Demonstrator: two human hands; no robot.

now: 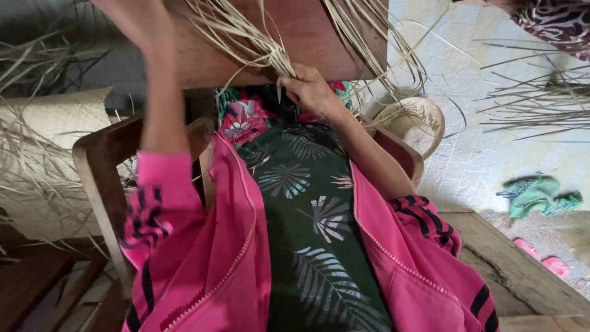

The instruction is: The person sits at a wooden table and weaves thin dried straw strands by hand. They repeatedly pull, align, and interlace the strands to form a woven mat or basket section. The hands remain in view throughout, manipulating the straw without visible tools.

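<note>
I sit in a wooden chair [98, 166], wearing a pink jacket over a dark leaf-print dress. My right hand [310, 92] pinches a bundle of pale dried straw strips [252, 43] at the near edge of a brown wooden board [307, 37] that rests above my lap. My left forearm reaches up along the left side; my left hand [132, 15] lies near the top edge of the view, over the board's left end, mostly cut off, so its fingers cannot be judged. More strips fan out across the board's far side.
A woven straw hat [415, 120] sits on the pale floor to my right. Loose straw strips [528, 104] lie scattered beyond it. A woven mat [49, 129] is at my left. A green cloth [541, 195] and pink sandals [544, 258] lie at lower right. Another person's patterned sleeve [553, 21] shows top right.
</note>
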